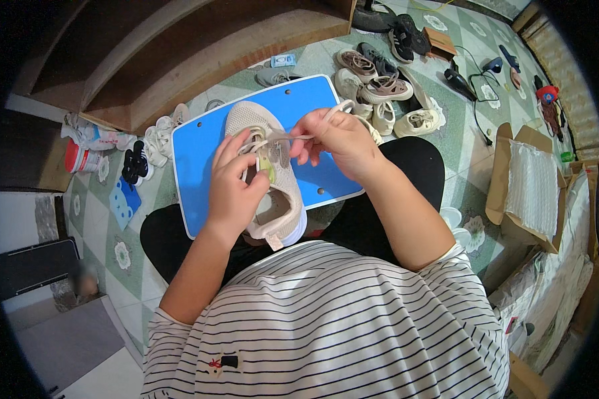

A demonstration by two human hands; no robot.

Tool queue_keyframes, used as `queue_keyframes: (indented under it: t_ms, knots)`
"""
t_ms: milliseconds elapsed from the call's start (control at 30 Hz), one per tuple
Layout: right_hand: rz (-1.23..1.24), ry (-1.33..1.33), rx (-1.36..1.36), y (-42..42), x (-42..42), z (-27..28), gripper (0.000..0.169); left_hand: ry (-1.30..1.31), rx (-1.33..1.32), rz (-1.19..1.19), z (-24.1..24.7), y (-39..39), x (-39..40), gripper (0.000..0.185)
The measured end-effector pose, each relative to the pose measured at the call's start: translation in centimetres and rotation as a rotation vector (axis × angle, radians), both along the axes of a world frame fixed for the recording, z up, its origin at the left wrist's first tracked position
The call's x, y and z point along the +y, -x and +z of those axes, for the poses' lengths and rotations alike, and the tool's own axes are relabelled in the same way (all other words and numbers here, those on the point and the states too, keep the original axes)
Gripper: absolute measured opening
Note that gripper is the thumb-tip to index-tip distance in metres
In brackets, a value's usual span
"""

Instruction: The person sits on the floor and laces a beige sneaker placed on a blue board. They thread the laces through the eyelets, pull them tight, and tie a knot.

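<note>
A beige mesh sneaker lies on a blue board with a white rim, its toe pointing away from me and its heel towards my body. My left hand rests on the shoe's left side, with the thumb and fingers at the yellow-green tongue and the collar. Off to the right, my right hand pinches a pale shoelace, drawn out sideways from the eyelets. The lace's loose end loops up above the right hand. My left palm hides part of the shoe's left side.
Several worn shoes crowd the floor beyond the board's right side. White sneakers and small black shoes stand at left, near a wooden shelf. A hair dryer and an open cardboard box with bubble wrap lie right.
</note>
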State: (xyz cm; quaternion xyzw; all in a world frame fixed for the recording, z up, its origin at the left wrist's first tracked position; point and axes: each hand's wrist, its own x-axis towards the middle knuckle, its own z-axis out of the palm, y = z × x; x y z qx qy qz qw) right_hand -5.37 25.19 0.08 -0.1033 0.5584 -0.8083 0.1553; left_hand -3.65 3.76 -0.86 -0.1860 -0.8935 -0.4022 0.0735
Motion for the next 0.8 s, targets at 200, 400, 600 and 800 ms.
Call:
queue_keyframes:
  t_ms: [200, 400, 600, 800]
  knots:
    - [0.073, 0.039, -0.041, 0.1, -0.5, 0.0, 0.014, -0.079, -0.051, -0.008, -0.8, -0.1, -0.2, 0.013]
    - [0.071, 0.077, -0.045, 0.4, -1.0, 0.1, 0.020, -0.157, -0.024, -0.040, -1.5, -0.1, -0.7, 0.014]
    - [0.070, 0.028, -0.057, 0.5, -1.4, -0.3, 0.021, -0.183, -0.047, -0.039, -1.1, -0.3, -0.5, 0.015]
    - [0.078, -0.004, -0.070, 0.5, -1.3, 0.1, 0.019, -0.166, -0.030, -0.045, -0.8, -0.4, -0.4, 0.018]
